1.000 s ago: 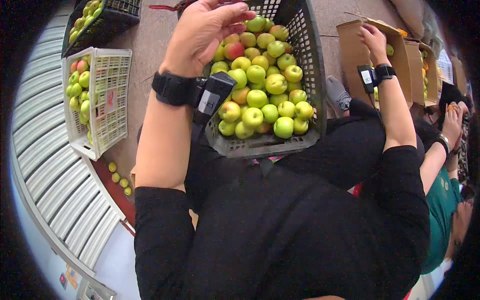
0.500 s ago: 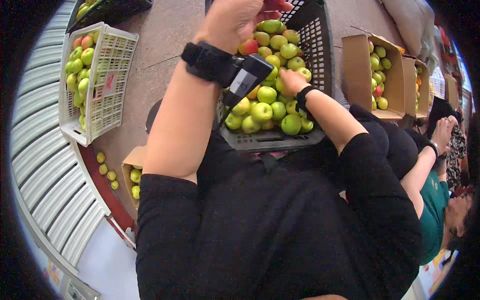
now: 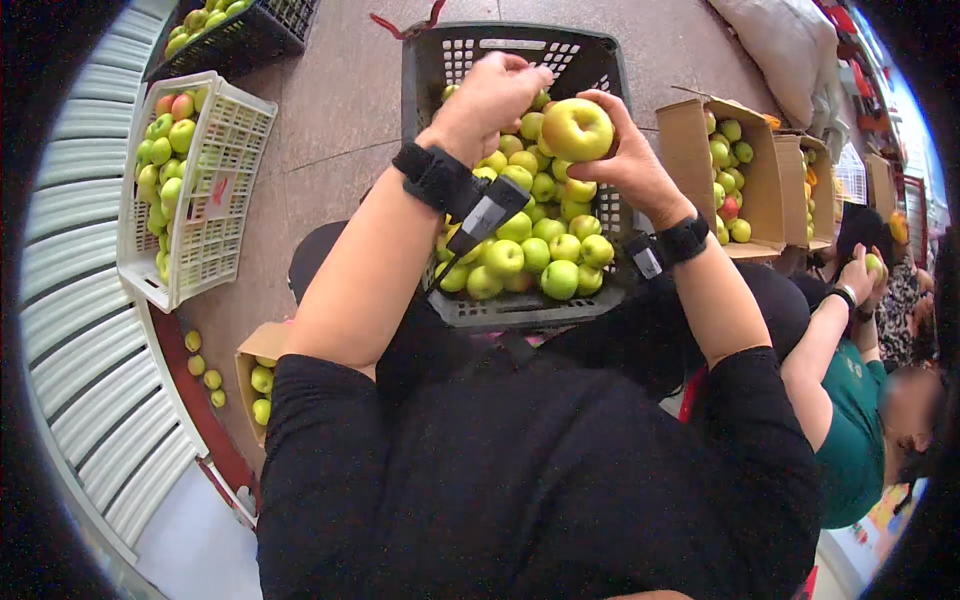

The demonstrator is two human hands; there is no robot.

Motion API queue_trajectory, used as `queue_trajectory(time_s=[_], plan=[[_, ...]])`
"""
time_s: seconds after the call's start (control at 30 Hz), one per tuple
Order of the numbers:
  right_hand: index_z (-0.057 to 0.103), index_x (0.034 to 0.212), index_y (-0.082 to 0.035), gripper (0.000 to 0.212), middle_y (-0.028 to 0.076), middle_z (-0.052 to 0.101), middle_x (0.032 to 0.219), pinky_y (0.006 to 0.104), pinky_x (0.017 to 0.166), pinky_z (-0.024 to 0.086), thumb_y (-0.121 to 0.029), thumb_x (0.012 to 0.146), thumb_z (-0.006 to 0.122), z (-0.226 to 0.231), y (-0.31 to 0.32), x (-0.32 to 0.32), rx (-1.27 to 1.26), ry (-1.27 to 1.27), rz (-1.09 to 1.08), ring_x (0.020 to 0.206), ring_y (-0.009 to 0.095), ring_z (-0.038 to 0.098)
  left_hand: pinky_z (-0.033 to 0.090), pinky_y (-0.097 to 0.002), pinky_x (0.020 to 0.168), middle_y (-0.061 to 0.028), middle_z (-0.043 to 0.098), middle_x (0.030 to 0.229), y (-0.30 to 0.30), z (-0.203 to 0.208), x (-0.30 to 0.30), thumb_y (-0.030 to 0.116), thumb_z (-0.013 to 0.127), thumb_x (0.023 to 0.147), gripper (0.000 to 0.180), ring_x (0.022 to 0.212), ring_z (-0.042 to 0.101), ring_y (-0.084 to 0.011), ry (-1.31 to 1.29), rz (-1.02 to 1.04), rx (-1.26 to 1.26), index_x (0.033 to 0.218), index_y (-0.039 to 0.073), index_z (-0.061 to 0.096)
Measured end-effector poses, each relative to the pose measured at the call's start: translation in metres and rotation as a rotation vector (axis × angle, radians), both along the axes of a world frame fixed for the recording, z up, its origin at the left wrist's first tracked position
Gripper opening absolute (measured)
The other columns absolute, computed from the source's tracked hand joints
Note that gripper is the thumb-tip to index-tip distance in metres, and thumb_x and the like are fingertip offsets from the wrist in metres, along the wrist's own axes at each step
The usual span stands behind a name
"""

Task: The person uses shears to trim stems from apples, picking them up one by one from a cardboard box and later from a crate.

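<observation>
A large yellow-green apple (image 3: pixel 578 130) is gripped by my right hand (image 3: pixel 635 165), its thumb and fingers around the fruit's side, above the crate. Close by on its left, my left hand (image 3: pixel 490 100) hangs over the heap with loosely bent fingers and no fruit showing in it. Beneath both hands stands a black plastic crate (image 3: pixel 510 315) holding many green apples (image 3: pixel 502 258), a few of them blushed. My left hand and wrist hide part of the heap. Each wrist wears a black strap with a small device.
At left are a white crate (image 3: pixel 255 150) of apples and a black crate (image 3: pixel 285 25) behind it. Loose apples (image 3: pixel 212 379) lie near a small carton (image 3: pixel 247 385). Right, open cartons (image 3: pixel 690 150) hold fruit; a person in green (image 3: pixel 850 430) holds an apple. A sack (image 3: pixel 780 50) lies behind.
My right hand has risen from the heap with the apple. My left hand has come back from the crate's far end toward it. The view has shifted slightly.
</observation>
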State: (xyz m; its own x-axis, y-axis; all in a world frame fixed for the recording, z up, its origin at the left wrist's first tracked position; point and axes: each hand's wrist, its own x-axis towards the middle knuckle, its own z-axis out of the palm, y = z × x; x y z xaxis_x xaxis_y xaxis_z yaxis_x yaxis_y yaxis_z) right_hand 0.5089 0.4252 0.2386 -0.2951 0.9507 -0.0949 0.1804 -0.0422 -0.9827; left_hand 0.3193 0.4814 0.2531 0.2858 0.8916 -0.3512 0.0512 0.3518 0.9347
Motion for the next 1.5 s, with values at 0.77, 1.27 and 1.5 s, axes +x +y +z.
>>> queue_trajectory(time_s=[0.77, 1.27, 1.5], plan=[[0.035, 0.133, -0.009, 0.079, 0.003, 0.050, 0.119, 0.0283, 0.098, 0.039, 0.005, 0.065, 0.072, 0.018, 0.002, 0.004, 0.023, 0.225, 0.007, 0.111, 0.014, 0.049, 0.052, -0.0294, 0.081, -0.0096, 0.056, 0.109, -0.015, 0.009, 0.003, 0.016, 0.052, 0.090, 0.036, 0.095, 0.058, -0.0168, -0.489, -0.356, -0.136, 0.122, 0.001, 0.048], [0.048, 0.122, -0.007, 0.061, 0.014, 0.054, 0.115, 0.0357, 0.092, 0.044, -0.012, 0.068, 0.076, 0.014, 0.009, -0.002, 0.738, -0.364, -0.155, 0.112, 0.029, 0.050, 0.052, -0.0305, 0.072, -0.0075, 0.059, 0.103, -0.009, 0.019, 0.013, 0.028, 0.048, 0.092, 0.033, 0.087, 0.061, -0.0167, -0.346, -0.083, -0.203, 0.114, 0.003, 0.054], [0.051, 0.105, -0.004, 0.058, 0.016, 0.059, 0.097, 0.0365, 0.081, 0.048, -0.022, 0.059, 0.080, 0.032, 0.031, 0.026, 0.546, -0.444, -0.122, 0.093, 0.030, 0.059, 0.053, -0.0300, 0.071, -0.0098, 0.060, 0.102, -0.004, 0.011, 0.025, 0.037, 0.047, 0.094, 0.041, 0.082, 0.062, -0.0167, -0.452, -0.229, -0.277, 0.113, 0.001, 0.052]])
